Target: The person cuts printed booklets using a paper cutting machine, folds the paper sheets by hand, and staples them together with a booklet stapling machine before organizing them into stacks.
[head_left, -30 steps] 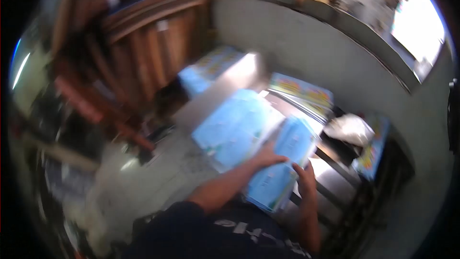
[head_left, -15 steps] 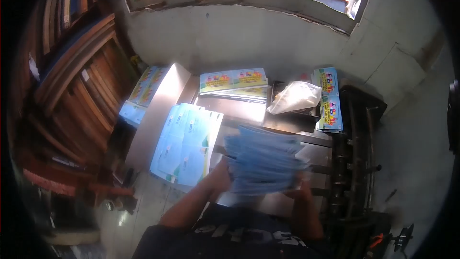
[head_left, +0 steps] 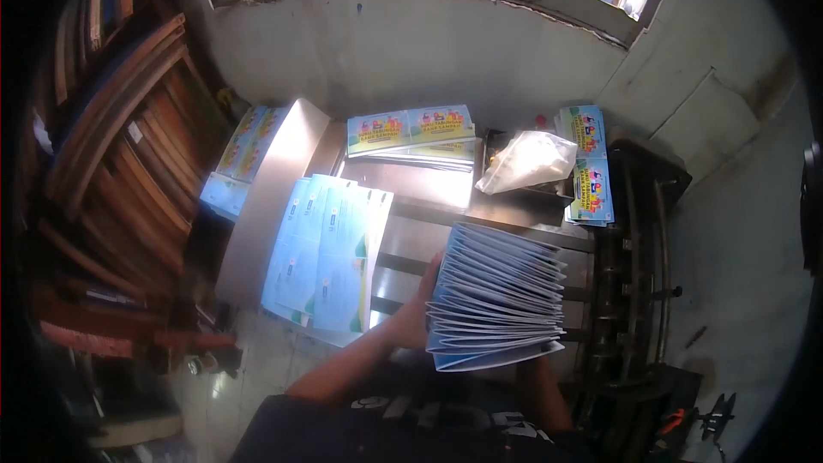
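Note:
A thick stack of folded blue-and-white sheets (head_left: 497,296) is held in front of my chest, its folded edges fanned apart. My left hand (head_left: 420,313) grips the stack's left side, its fingers partly hidden. Beneath the stack's lower right, my right hand is covered by the paper; only the forearm shows. Left of the stack, loose light-blue printed sheets (head_left: 321,249) overlap on the metal table (head_left: 411,236). Behind it lie yellow-and-blue printed booklets (head_left: 410,130) in a pile.
A plastic bag (head_left: 530,161) rests on a dark tray beside more printed booklets (head_left: 591,189). A machine with rollers (head_left: 610,300) stands at the right. Upright metal plate (head_left: 274,197) borders the left, near wooden frames (head_left: 129,180). A wall (head_left: 411,51) runs behind.
The stack, first lying flat-faced near the loose sheets, has been lifted and turned so its fanned edges show. My right hand has gone out of sight beneath it. The view has swung and steadied.

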### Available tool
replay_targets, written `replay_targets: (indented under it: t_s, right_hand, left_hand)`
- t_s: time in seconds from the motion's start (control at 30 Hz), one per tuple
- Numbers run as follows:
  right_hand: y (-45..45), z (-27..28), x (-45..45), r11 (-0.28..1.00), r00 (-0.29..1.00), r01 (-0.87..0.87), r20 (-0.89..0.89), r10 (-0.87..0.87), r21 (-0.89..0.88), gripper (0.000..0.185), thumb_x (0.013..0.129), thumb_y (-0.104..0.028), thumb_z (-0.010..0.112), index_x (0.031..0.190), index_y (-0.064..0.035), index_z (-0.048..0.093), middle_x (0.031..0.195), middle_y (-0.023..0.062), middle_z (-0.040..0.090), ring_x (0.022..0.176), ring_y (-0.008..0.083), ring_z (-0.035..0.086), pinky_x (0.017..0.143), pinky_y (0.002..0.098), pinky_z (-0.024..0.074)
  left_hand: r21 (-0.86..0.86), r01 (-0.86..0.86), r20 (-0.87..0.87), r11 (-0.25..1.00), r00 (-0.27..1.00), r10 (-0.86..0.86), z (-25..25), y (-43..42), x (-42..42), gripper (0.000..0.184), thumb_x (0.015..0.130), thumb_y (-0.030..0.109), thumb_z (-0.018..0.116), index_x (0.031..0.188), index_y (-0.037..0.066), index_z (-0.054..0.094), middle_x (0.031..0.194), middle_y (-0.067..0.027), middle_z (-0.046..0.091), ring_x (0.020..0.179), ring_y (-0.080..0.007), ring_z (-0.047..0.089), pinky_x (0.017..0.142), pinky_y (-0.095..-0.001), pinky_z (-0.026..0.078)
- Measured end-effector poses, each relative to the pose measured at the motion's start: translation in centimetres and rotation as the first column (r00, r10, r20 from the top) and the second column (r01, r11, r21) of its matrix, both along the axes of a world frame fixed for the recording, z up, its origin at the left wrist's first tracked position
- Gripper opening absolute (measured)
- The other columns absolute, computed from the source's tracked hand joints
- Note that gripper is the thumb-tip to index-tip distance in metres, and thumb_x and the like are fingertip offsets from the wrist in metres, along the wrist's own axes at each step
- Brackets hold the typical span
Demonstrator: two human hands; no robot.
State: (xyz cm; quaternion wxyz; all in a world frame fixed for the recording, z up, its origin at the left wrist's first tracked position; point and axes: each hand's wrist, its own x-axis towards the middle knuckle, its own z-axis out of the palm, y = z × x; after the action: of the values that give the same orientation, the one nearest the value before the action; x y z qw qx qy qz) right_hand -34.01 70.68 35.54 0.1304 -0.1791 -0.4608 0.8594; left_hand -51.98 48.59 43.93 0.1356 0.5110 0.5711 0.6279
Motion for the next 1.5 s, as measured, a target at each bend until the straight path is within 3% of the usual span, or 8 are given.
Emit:
replay_targets:
  t_s: [0.3,0.4,0.53,0.57,0.67,0.97,1.2,1.5]
  right_hand:
    - [0.4,-1.7,1.9,0.996,0.998,0.052,-0.015,-0.053,-0.07,0.077,0.081,-0.038,0.075,0.137,0.0008,0.042,0.142,0.0174,0.044,0.127,0.0293,0.047,0.113,0.0421,0.0291]
    - [1.3,6.1,1.3,0.956,0.99,0.101,-0.12,-0.07,0.274,0.07,0.081,-0.039,0.074,0.133,-0.0005,0.046,0.136,0.0167,0.046,0.121,0.028,0.05,0.107,0.0405,0.0323]
    - [-1.9,31.6,-2.7,0.187,0.919,0.197,-0.247,0.308,0.962,0.046,0.081,-0.033,0.072,0.115,-0.0054,0.059,0.11,0.013,0.057,0.092,0.0212,0.062,0.083,0.0341,0.0482]
    - [-2.3,35.0,-3.3,-0.179,0.923,0.033,0.039,0.384,0.983,0.033,0.081,-0.023,0.071,0.106,-0.0057,0.062,0.098,0.0098,0.059,0.086,0.0197,0.062,0.072,0.032,0.0498]
    - [-4.4,35.4,-6.8,-0.482,0.903,-0.099,0.281,0.323,0.87,0.022,0.079,-0.009,0.065,0.101,-0.0053,0.063,0.082,0.0054,0.061,0.079,0.0218,0.063,0.061,0.0342,0.0479]
    - [-5.2,36.5,-9.1,-0.429,0.794,-0.421,0.553,0.251,0.799,0.017,0.092,-0.018,0.061,0.092,-0.002,0.067,0.08,0.015,0.07,0.071,0.0322,0.069,0.065,0.042,0.0539]
    - [-6.4,36.8,-11.4,-0.355,0.701,-0.607,0.69,0.182,0.711,0.035,0.098,-0.031,0.052,0.091,-0.0008,0.067,0.081,0.0189,0.068,0.075,0.0382,0.066,0.071,0.0433,0.0534]
    - [-6.6,37.7,-12.6,-0.351,0.549,-0.695,0.778,0.304,0.628,0.045,0.1,-0.04,0.047,0.095,-0.0004,0.068,0.087,0.0231,0.067,0.083,0.0376,0.066,0.081,0.0455,0.0508]
  left_hand:
    - [0.049,0.033,0.164,0.998,0.986,-0.041,0.5,0.0,0.6,0.142,0.061,0.027,0.093,0.154,0.01,-0.012,0.157,-0.0216,0.017,0.145,-0.0309,0.023,0.118,-0.0454,0.018]
    - [0.023,0.049,0.311,0.999,0.949,-0.054,-0.8,-0.3,0.9,0.14,0.06,0.024,0.094,0.153,0.01,-0.01,0.152,-0.0206,0.026,0.14,-0.0314,0.033,0.116,-0.0464,0.026]
    - [0.076,0.097,0.236,0.992,0.965,-0.113,0.5,0.2,0.3,0.135,0.061,0.021,0.093,0.152,0.011,-0.007,0.148,-0.0211,0.03,0.136,-0.0319,0.038,0.113,-0.0481,0.031]
    - [0.097,0.108,0.205,0.989,0.97,-0.126,0.7,0.3,0.2,0.134,0.061,0.021,0.093,0.152,0.011,-0.005,0.148,-0.0214,0.031,0.136,-0.0319,0.038,0.113,-0.0486,0.031]
    - [0.085,0.114,0.183,0.99,0.975,-0.128,1.1,0.5,0.1,0.133,0.061,0.022,0.093,0.151,0.012,-0.004,0.147,-0.0214,0.032,0.136,-0.0316,0.038,0.112,-0.0478,0.032]
    - [0.008,0.093,-0.007,0.996,0.996,-0.092,1.1,0.0,-0.2,0.129,0.063,0.023,0.093,0.149,0.01,-0.002,0.143,-0.0228,0.035,0.132,-0.0315,0.043,0.11,-0.0462,0.035]
    - [0.008,0.237,0.357,0.972,0.907,-0.224,0.1,0.4,0.2,0.119,0.067,0.023,0.091,0.146,0.007,0.004,0.142,-0.0226,0.036,0.132,-0.0306,0.042,0.11,-0.0455,0.035]
    - [-0.02,0.17,0.179,0.985,0.97,-0.163,-0.8,0.7,-0.1,0.11,0.07,0.026,0.088,0.144,0.007,0.009,0.138,-0.0196,0.04,0.131,-0.0296,0.043,0.109,-0.0453,0.033]
